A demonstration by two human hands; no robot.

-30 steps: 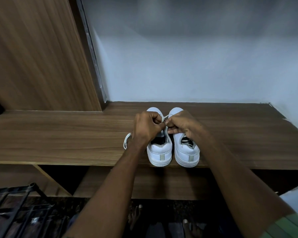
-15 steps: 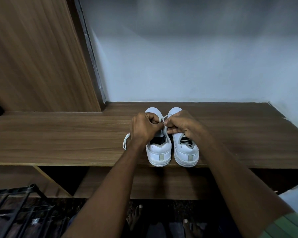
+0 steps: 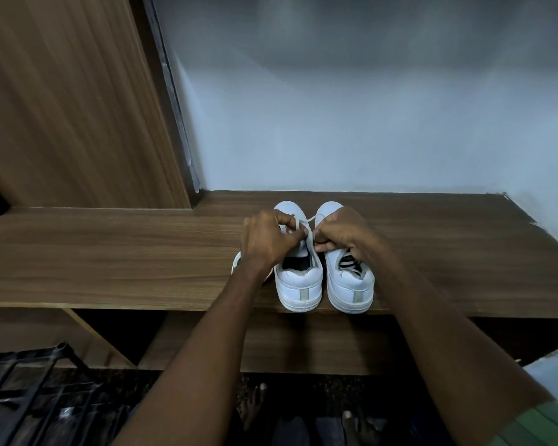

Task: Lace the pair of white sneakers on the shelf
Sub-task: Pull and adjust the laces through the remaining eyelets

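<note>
Since a second ago, little changed: hands a touch farther apart, a short stretch of white lace now drawn taut between them above the toe of the left sneaker. Both sneakers in the same spot as before, at lower centre of the frame, heels toward the camera at the front edge of the wooden shelf, toes toward the pale wall. Right sneaker just beside the left one, side by side.

Left hand curled over the left sneaker's tongue area, fingers pinching the lace. Right hand curled too, thumb and fingers pinching the other end of the same lace. A loop of lace hanging at the left hand's wrist side, partly hidden.

Inside the left sneaker, a dark opening with nothing visible in it. Inside the right sneaker, a dark-and-light striped insole. At lower left, a black wire rack; contents too dark to tell.
</note>
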